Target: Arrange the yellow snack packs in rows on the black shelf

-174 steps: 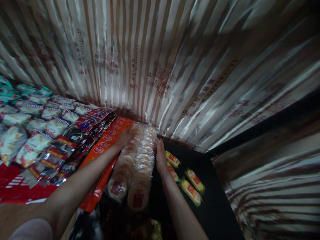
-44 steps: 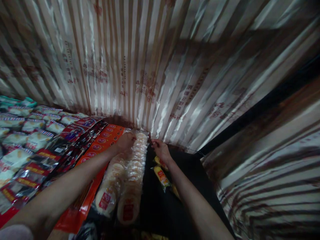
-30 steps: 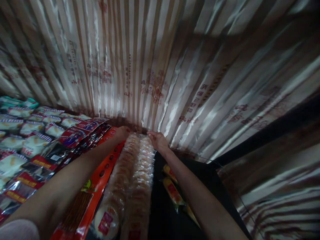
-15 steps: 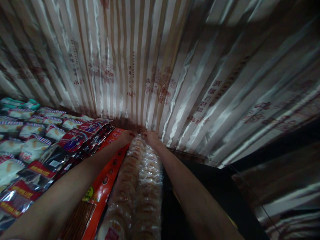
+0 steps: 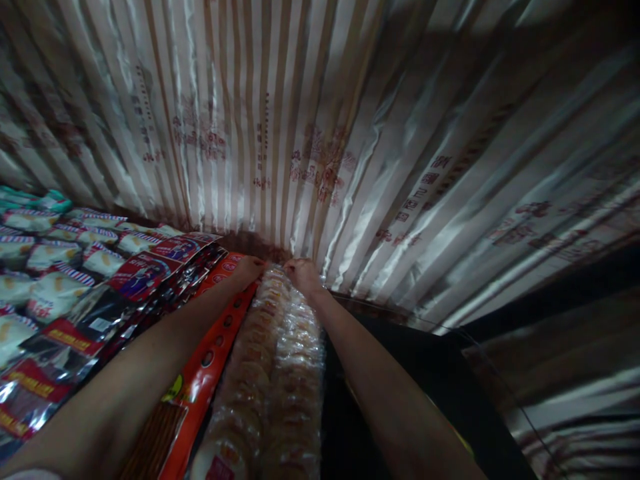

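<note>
2 hands (image 5: 250, 270) (image 5: 303, 276), pinched grip on wrapper (image 5: 297, 347)

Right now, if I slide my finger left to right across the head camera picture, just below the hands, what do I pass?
White snack bags → dark red packets → orange bag → left row of wrapped round snacks → right row of wrapped round snacks → black tabletop.

Room over black tabletop (image 5: 417, 347), curtain (image 5: 280, 120) behind
</note>
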Motion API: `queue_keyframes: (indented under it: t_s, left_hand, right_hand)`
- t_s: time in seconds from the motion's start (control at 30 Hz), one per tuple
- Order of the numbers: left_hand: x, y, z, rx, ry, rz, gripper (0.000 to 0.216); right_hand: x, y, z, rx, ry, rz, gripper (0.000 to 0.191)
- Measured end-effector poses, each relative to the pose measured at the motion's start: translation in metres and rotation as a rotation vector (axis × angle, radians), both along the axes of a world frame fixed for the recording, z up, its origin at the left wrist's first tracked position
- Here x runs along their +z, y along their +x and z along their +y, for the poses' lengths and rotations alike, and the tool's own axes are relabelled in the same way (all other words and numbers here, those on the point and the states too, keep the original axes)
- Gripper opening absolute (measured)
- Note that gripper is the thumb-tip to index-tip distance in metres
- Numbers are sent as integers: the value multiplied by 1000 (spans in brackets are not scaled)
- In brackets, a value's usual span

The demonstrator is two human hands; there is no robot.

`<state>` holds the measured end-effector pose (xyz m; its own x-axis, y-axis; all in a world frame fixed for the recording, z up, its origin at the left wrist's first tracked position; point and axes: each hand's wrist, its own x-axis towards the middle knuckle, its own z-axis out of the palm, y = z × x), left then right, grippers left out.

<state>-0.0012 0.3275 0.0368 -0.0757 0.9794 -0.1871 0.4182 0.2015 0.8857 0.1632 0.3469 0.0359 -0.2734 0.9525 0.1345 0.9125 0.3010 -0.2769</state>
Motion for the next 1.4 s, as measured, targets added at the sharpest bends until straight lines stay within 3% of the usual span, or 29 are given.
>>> queue_keyframes:
  t_s: [0.23,0.53,0.77,0.97,1.23,1.4]
  left_hand:
    - [0,1,-1,62,0,-27,8]
    - [4,4,-3,67,37,-18,16]
    - [4,1,-10,23,54,-81,14]
    - [2,-2,-13,-50,56,-109,26]
    - [-1,-9,-11,-179,57,-107,17]
    - [4,-8,-12,-121,100,44,10]
  right_hand:
    - [10,1,-8,68,133,75,21]
    - [19,12,-19,160,26,1,21]
    - [25,7,-25,79,-120,21,25]
    - [20,6,-24,98,-89,64,29]
    - [6,11,-17,189,-94,131,20]
    - [-5,11,-12,182,-131,219,20]
